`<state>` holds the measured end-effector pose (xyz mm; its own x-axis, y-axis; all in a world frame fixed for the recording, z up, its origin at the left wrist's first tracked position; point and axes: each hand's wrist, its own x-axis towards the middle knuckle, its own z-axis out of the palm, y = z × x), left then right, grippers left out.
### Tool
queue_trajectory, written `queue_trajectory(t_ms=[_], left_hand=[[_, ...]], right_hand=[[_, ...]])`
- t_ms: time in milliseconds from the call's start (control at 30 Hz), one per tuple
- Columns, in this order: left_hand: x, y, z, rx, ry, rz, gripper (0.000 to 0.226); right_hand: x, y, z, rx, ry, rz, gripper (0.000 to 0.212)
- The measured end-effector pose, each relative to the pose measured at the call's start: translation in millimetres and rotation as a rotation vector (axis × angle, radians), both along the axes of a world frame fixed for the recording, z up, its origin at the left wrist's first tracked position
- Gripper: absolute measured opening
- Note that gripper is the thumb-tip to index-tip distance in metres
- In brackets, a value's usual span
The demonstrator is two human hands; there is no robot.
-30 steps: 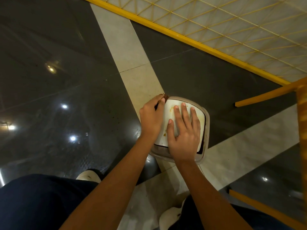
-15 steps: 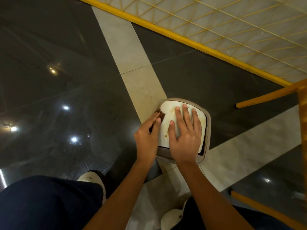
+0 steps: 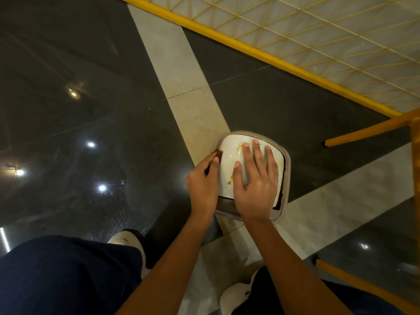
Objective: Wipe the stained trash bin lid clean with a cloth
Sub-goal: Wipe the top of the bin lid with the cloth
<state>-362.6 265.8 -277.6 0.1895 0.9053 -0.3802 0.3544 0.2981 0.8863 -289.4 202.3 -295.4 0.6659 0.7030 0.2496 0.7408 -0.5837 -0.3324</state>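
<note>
White shoes (image 3: 127,241) are seen nearest, on the dark tiled floor (image 3: 91,110). Just beyond, the trash bin lid (image 3: 229,155), white with orange-brown stains, is seated on the grey bin (image 3: 287,178), its rounded edge turned far. The right hand (image 3: 256,185) is pressed flat on it, fingers spread. A brown cloth (image 3: 218,153) is pinched by the left hand (image 3: 202,189) at its left edge. Floor is left open leftward; yellow bars (image 3: 368,130) are set close on the right, and a yellow frame (image 3: 250,47) farther off.

Glossy plastic lid (image 3: 229,164) — polished, mirror-like dark floor (image 3: 68,133).
</note>
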Motion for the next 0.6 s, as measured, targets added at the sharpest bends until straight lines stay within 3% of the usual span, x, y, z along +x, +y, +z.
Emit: queue_trajectory(t_ms=[133, 300, 500, 600], left_hand=[[-18, -33, 3, 0.102, -0.021, 0.021, 0.028], [-15, -16, -11, -0.034, 0.033, 0.063, 0.027], [-23, -49, -2, 0.074, -0.021, 0.102, 0.030], [-16, -30, -10, -0.013, 0.023, 0.126, 0.028]], right_hand=[[0, 0, 0, 0.003, 0.003, 0.005, 0.049], [0, 0, 0, -0.016, -0.011, -0.001, 0.049], [0, 1, 1, -0.028, 0.001, -0.005, 0.052], [0, 1, 1, -0.026, 0.001, -0.001, 0.051]])
